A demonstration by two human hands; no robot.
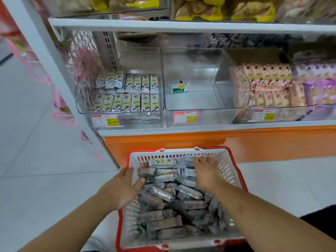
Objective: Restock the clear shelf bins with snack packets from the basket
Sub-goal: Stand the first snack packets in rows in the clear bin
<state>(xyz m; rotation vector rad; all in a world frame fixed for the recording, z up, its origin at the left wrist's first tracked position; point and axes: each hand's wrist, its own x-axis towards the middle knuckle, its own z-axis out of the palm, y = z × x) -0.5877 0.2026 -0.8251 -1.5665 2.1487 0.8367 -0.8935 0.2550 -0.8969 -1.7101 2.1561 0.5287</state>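
Both forearms reach down into the basket [231, 171], a white slotted one with a red rim, standing on the pale floor just before the orange shelf base [254, 142]. It is heaped with grey and silver snack packets [181, 197]. The left hand [121, 190] grips the basket's left wall, thumb inside and fingers outside. The right hand [205, 171] lies palm down on the packets at the far end, fingers bent onto them; whether it has one pinched cannot be told.

Above the base, three clear bins sit side by side on the white shelf. The left bin [80, 106] holds two rows of upright packets. The middle bin [200, 110] holds a single green and yellow packet [177, 86]. The right bin [243, 106] is packed with pink packets. Price labels [185, 117] are fixed to the bin fronts. Yellow bags [218, 10] fill the shelf above.
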